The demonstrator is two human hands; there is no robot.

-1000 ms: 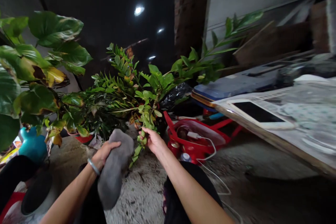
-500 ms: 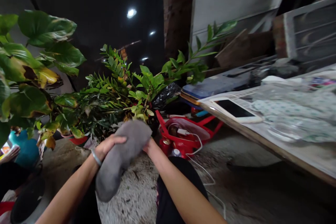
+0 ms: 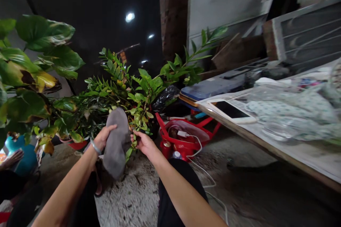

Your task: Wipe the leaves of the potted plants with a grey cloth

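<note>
A soft-looking grey sole-shaped piece (image 3: 116, 145), wider at both ends, hangs upright in my left hand (image 3: 104, 137). The thumb lies across its near face and the other fingers are hidden behind it. To its right, apart from it, my right hand (image 3: 144, 143) has its fingertips drawn together in a pinch. Small green leaves (image 3: 142, 115) show right behind and below those fingertips, so whatever is between them cannot be made out. A pale band (image 3: 96, 147) circles my left wrist.
Potted plants (image 3: 106, 92) spread ahead and left. A red basket (image 3: 183, 142) with a white cable (image 3: 198, 145) stands right of my hands. The table (image 3: 269, 149) at right bears a white phone (image 3: 230, 111) and plastic bags. Another person's hand (image 3: 13, 159) shows far left.
The grey piece has turned from slanted to nearly upright and shifted left with my left hand. My right hand has come out from behind it and now shows, fingers pinched.
</note>
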